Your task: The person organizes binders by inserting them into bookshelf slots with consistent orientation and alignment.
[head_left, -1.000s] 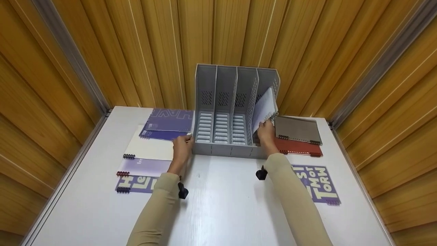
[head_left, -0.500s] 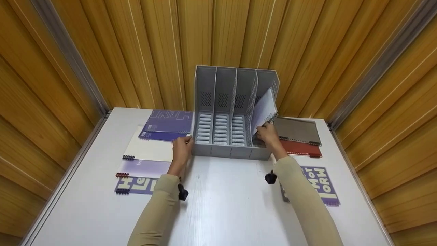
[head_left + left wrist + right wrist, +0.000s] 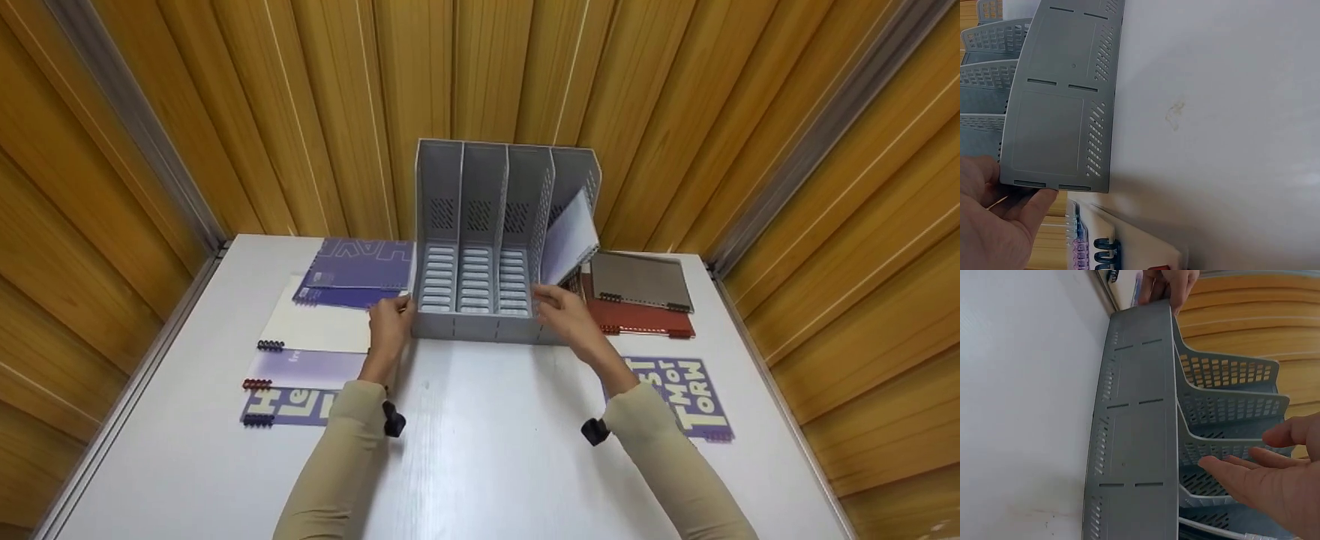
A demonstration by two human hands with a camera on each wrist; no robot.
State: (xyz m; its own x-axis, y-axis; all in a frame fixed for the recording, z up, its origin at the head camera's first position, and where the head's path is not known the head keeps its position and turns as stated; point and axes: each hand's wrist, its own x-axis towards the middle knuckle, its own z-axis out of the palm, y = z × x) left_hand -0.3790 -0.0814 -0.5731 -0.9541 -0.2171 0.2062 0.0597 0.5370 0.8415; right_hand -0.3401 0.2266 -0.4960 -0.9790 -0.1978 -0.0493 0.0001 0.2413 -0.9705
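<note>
- White table [image 3: 480, 457], a light smear on its top in the left wrist view; shine down the middle in the head view.
- Yellow-brown wood-look ribbed wall panels [image 3: 487, 67] behind and on both sides; grey metal posts at the two back corners.
- Table, left side: purple notebook [image 3: 360, 266] overlapping a blue notebook [image 3: 330, 296], then a cream notebook [image 3: 311, 322], a lilac notebook [image 3: 315, 367] and a bold-lettered notebook [image 3: 289, 409], all overlapping.
- Table, right side: taupe notebook [image 3: 645, 281] over a red notebook [image 3: 649, 319]; nearer the person, a purple lettered notebook [image 3: 697, 394], partly hidden by the right arm.
- Grey file organizer [image 3: 476, 326] upright at the back middle of the table, four compartments side by side, front wall facing the person.
- Pale notebook [image 3: 574, 236] in the rightmost compartment, tilted, ringed edge toward the person.
- Left hand [image 3: 388, 326]: fingers and thumb grip the organizer at the left end of its front wall.
- Right hand [image 3: 570, 319]: fingers extended, thumb apart, nothing grasped; over the right part of the organizer's front, pointing in toward the dividers.
- Pale notebook is just beyond the right fingers in the head view; can't tell if they touch it.
- Tan sleeves [image 3: 330, 457] on both arms, black piece [image 3: 394, 420] at each wrist.
</note>
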